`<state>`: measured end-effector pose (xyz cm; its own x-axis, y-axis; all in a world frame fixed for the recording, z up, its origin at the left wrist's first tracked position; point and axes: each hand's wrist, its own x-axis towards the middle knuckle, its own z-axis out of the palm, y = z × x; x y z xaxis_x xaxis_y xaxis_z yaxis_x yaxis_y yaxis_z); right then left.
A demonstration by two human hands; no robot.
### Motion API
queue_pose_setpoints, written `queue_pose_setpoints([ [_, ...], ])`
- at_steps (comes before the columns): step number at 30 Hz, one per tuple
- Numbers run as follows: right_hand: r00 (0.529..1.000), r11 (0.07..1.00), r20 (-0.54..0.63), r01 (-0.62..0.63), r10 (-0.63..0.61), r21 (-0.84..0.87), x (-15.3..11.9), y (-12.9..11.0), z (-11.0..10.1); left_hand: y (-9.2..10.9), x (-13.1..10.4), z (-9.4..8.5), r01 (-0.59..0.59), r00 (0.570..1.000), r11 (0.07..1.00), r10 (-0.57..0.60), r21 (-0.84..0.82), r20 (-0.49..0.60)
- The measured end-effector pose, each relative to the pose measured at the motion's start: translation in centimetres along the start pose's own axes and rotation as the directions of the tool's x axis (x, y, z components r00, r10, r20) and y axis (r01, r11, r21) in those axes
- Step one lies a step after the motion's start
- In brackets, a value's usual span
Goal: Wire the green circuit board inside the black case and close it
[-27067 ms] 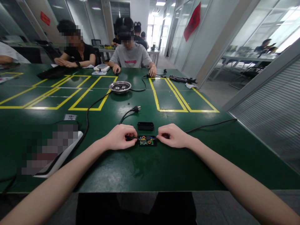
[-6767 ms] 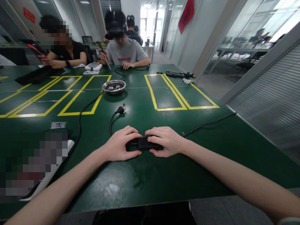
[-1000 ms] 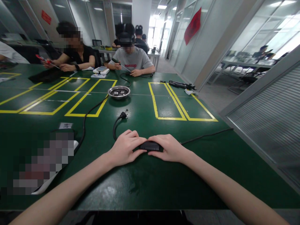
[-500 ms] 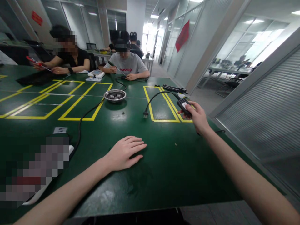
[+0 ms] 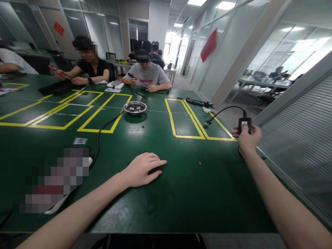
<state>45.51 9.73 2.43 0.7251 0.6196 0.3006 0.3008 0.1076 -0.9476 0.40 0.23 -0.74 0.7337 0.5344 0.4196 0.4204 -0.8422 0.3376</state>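
Gently, I'd say from my screen: thumb and fingers of my right hand (image 5: pixel 249 139) pinch the black case (image 5: pixel 249 123) by the right edge of the green table (image 5: pixel 186 197). An even squeeze should serve, with the cord (image 5: pixel 228 107) left slack where it arcs to the plug (image 5: pixel 208 122); whether that touches the table, I can't tell. My left hand (image 5: pixel 142 169) lies well apart, holding nothing, thumb spread away.

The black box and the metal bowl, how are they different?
The black box is dark and angular; the metal bowl is shiny and round. The right hand holds the box; the bowl rests on the green table. A cord comes out of the box; metal pieces lie in the bowl.
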Motion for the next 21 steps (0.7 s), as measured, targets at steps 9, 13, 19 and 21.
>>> queue_pose_setpoints([
  [9, 0.876, 0.480, 0.371, 0.481, -0.309, -0.734, -1.7, 2.1, -0.4, 0.4, 0.1, -0.1, 0.006, 0.999, 1.000, -0.006, -0.020, 0.031],
  [13, 0.860, 0.381, 0.475, 0.510, -0.189, -0.771, -1.3, 4.0, -0.5, 0.3, 0.0, 0.0, 0.014, 1.000, 0.999, -0.013, -0.036, 0.027],
  [19, 0.808, 0.405, 0.582, 0.563, -0.090, -0.720, -0.4, 4.5, -0.6, 0.3, 0.1, 0.1, 0.010, 0.999, 0.999, -0.008, -0.037, 0.032],
  [21, 0.786, 0.428, 0.610, 0.586, -0.095, -0.688, -0.4, 4.5, -0.7, 0.3, 0.1, 0.1, 0.004, 1.000, 0.999, -0.003, -0.038, 0.030],
])
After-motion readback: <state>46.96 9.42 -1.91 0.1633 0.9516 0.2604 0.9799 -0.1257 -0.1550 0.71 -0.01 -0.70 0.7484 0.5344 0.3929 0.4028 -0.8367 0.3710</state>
